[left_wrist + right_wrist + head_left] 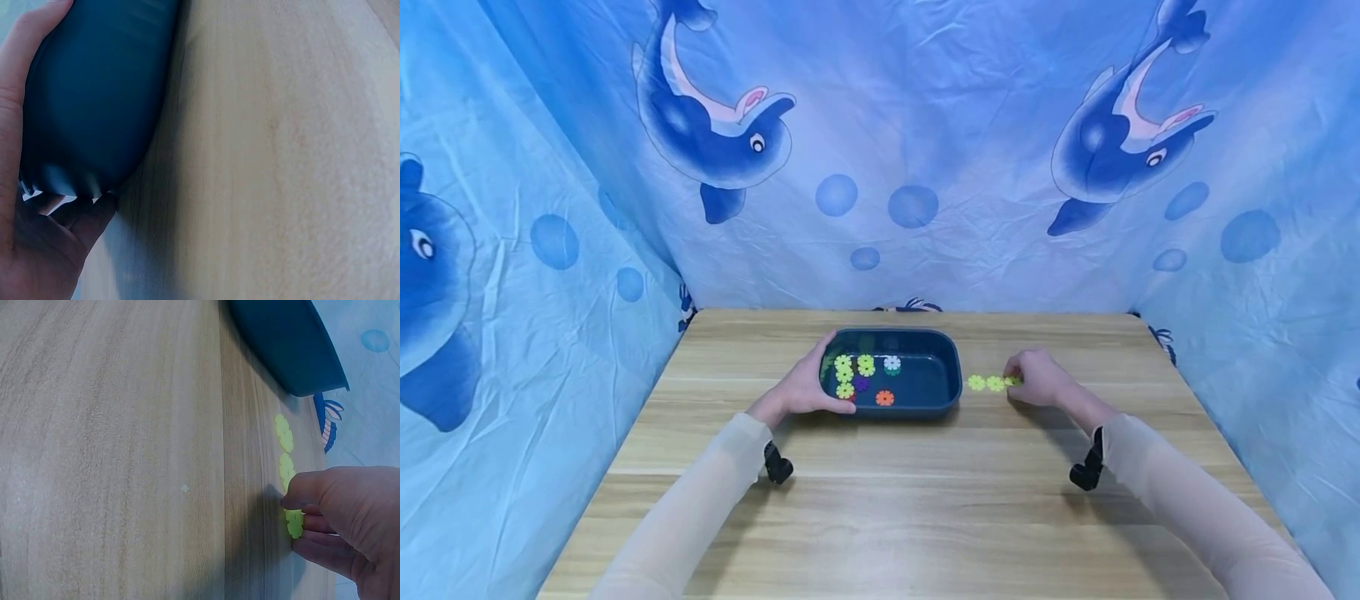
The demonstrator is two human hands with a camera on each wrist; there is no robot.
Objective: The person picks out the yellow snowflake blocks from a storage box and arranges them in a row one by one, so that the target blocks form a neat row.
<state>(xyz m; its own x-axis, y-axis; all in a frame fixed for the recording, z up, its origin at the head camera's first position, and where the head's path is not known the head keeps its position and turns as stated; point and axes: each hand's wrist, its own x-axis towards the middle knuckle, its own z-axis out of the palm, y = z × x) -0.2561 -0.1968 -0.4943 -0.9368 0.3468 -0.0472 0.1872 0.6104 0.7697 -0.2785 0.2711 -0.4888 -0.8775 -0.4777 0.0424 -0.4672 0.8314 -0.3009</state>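
Note:
A dark teal rectangular basin (925,380) sits on the table, holding several toothed plastic snowflake discs. My left hand (805,386) grips its left end, the thumb along the near side and the fingers around the end wall, as the left wrist view also shows. To the right of the basin, yellow snowflake discs lie flat in a row: one disc (976,382) nearest the basin, another disc (995,383) beside it. My right hand (1037,379) pinches the rightmost yellow disc (294,524) between thumb and fingers, at table level. The fingers partly cover that disc.
Inside the basin, yellow discs (844,368) gather at the left, with an orange disc (885,398), a white disc (892,362) and a purple disc (861,383) nearby. The wooden table (887,508) meets a blue dolphin-print curtain (880,108) at the back and sides.

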